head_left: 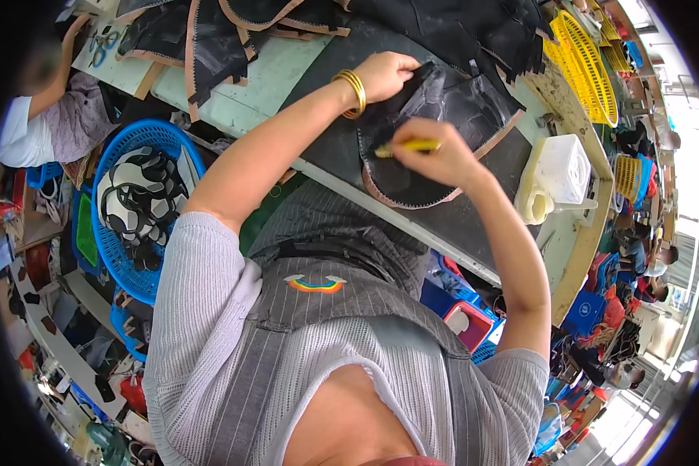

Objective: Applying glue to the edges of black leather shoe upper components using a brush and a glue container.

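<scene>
A black curved material piece (412, 182) with a toothed, tan-bordered edge lies on a dark board (318, 144) on the bench. At its far side, my left hand (387, 76), with gold bangles at the wrist, has its fingers closed on the edge of the black material. My right hand (435, 155) grips a yellow-handled brush (421, 145); its dark tip is at the piece's left edge. Whitish smears mark the black material (450, 101) beyond. To the right of the board stands a white plastic jug (559, 167) with a yellowish, stained mouth.
More black tan-edged pieces (217, 50) are heaped at the far left, near scissors (101, 48). A blue basket (105, 225) of black-and-white pieces stands left of me. A yellow basket (579, 66) is at the far right. Another person (35, 116) sits at the left.
</scene>
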{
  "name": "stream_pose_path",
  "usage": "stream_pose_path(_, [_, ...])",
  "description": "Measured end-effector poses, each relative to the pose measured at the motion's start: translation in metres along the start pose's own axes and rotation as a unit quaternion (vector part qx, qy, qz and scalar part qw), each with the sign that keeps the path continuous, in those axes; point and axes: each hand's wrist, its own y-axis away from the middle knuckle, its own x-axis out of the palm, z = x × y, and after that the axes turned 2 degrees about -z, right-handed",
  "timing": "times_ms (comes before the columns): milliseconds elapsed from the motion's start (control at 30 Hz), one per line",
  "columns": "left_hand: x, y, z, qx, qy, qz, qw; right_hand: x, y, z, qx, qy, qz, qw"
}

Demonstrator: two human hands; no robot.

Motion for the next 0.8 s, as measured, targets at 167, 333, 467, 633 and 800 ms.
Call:
stream_pose_path(167, [-0.013,0.002,-0.002,-0.098,0.05,0.067,0.992,-0.016,0.027,-0.004,0.171,-0.083,-0.098,0.977])
stream_pose_path(333, [-0.006,-0.006,0.013,-0.138,0.096,0.132,0.977,0.02,-0.004,-0.017,-0.048,0.116,-0.24,0.963])
stream_pose_path(467, [0.006,-0.005,0.014,-0.114,0.028,0.113,0.987,-0.007,0.045,0.011,0.075,-0.03,-0.15,0.985])
stream_pose_path(633, [-0.027,0.019,-0.005,-0.186,0.047,0.136,0.972,-0.101,0.159,0.024,0.141,-0.106,-0.538,0.824])
stream_pose_path(800, [-0.03,0.02,-0.013,-0.213,0.097,0.17,0.957,-0.104,0.225,-0.029,0.269,-0.006,-0.602,0.752])
